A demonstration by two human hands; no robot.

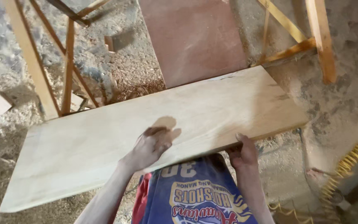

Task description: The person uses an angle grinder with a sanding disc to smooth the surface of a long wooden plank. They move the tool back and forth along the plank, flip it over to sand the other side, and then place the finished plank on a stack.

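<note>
pale wooden board (104,141) | long, flat, smooth | held level, slanting across view, above sawdust floor

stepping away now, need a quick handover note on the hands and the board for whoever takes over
Left hand: flat on top of the pale wooden board, fingers blurred, gripping nothing.
Right hand: gripping the board's near edge, thumb on top.
Board: lies tilted across the view in front of the person, above a sawdust-covered floor. A reddish panel lies beyond it, wooden frames on either side, and a yellow coiled hose to the right.
Done: board is in hand.
Left: cannot tell; no marks or cuts are visible on the board.
</note>
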